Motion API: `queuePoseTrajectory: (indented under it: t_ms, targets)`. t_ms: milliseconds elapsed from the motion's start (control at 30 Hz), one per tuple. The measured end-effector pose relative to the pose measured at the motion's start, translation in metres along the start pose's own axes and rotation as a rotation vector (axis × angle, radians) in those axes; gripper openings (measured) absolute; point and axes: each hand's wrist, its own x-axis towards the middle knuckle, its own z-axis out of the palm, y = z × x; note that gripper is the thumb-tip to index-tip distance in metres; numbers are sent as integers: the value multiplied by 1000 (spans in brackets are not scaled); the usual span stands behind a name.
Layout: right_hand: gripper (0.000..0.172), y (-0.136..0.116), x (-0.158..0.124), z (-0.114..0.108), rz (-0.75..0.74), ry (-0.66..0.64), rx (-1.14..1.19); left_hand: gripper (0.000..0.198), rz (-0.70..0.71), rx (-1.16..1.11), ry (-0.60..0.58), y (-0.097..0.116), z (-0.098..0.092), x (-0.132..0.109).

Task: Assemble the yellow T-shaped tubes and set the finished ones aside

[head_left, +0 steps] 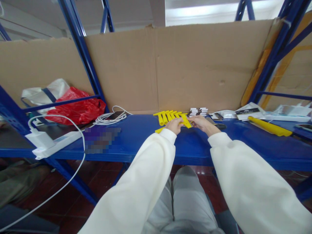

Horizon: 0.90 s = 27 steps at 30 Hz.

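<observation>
Both my hands reach out to the middle of the blue shelf [136, 136]. My left hand [174, 125] is closed on a yellow plastic piece [160, 130] whose end sticks out to the left. My right hand [201, 123] pinches another yellow plastic piece [186, 121] next to it. Just behind my hands lies a row of several yellow pieces [168, 116] side by side. A small stack of white and black cards [198, 111] sits to the right of that row.
A long yellow tube [270, 126] and white packets [251, 111] lie at the right. A coiled white cable with a phone [110, 117], a red bag [76, 107] and a white power strip [48, 143] are at the left. Cardboard [190, 65] backs the shelf.
</observation>
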Motion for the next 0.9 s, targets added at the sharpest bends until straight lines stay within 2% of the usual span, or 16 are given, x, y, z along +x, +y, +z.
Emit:
queuePoseTrajectory:
  t_ms: [267,433,667,900]
  targets:
    - [31,-4,-4,2,29,31,16,41,34,27,-30,-1,1,0]
    - [32,-6,-6,2,41,19,50,42,28,51,-48,0,-2,0]
    - [25,-10,-10,1,65,-56,68,44,-2,109,-65,4,-5,-2]
    - [31,-4,-9,4,27,-46,25,49,-17,224,-115,10,-7,-8]
